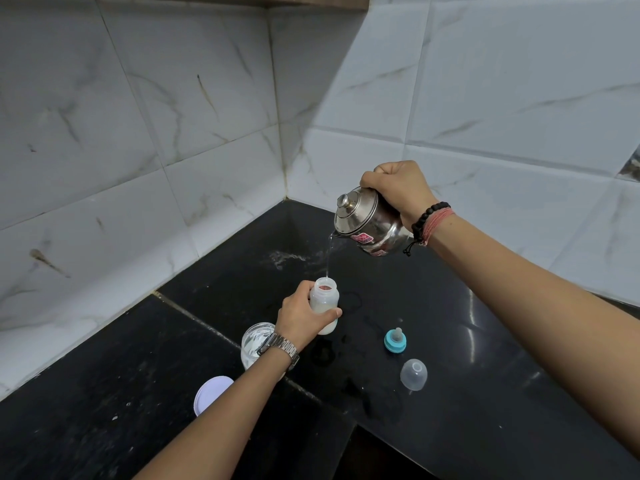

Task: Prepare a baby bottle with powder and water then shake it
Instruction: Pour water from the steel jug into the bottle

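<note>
head view: water step under way. left hand (304, 317) wraps the small translucent plastic baby bottle (324, 306), upright mid-counter. right hand (398, 188) grips the tilted steel kettle (370, 223), thin stream entering the neck. next, probably: level the kettle, fit the teal teat ring (395, 341).

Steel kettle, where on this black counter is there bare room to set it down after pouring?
The back corner of the counter under the steel kettle is bare but wet. The left slab beyond the white lid is also bare. It is crowded around the baby bottle, glass jar, teal nipple ring and clear cap.
</note>
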